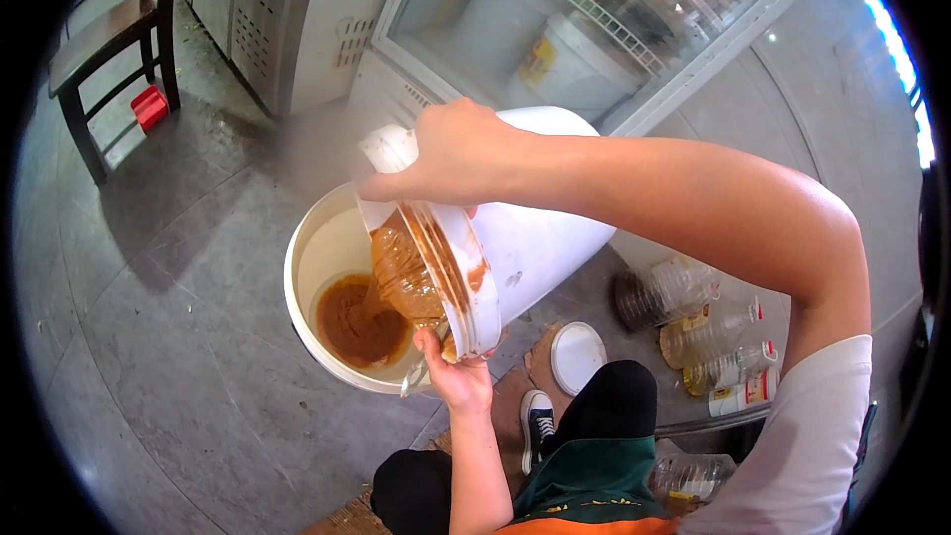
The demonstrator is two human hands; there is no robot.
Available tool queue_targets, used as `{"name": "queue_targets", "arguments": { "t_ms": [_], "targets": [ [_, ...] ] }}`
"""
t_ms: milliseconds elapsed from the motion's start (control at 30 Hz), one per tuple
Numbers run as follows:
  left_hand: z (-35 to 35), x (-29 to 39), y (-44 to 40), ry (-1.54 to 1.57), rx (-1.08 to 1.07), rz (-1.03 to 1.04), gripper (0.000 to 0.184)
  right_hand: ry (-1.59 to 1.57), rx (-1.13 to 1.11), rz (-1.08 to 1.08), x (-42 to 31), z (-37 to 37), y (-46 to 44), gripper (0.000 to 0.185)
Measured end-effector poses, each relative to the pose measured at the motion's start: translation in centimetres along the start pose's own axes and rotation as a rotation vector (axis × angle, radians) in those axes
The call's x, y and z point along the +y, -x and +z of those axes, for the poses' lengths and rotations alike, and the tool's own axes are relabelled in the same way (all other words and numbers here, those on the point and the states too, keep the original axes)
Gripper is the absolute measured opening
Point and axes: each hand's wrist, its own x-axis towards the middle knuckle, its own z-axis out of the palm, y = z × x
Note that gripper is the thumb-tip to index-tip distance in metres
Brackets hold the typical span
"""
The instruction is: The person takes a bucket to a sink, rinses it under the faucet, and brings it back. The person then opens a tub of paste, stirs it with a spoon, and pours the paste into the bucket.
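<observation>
A white bucket is tipped on its side, its mouth over a second white bucket on the floor. Thick brown paste bulges from the tipped mouth, and more brown paste lies in the lower bucket. My right hand grips the upper rim, beside a crumpled, stained white piece that I cannot make out exactly. Closed on the lower rim, my left hand is close to a thin light-coloured handle. Brown smears mark the tipped rim.
A glass-fronted fridge with white tubs inside stands ahead. At right are several plastic bottles on the floor. A white lid lies near my shoe. At left stand a dark chair and a red object.
</observation>
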Motion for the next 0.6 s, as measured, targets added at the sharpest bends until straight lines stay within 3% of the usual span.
{"name": "queue_targets", "arguments": {
  "t_ms": [600],
  "targets": [
    [-0.39,0.11,-0.25,0.029,-0.023,-0.010,0.019,0.030,0.007,-0.020,-0.52,0.04,-0.28,0.059]
  ]
}}
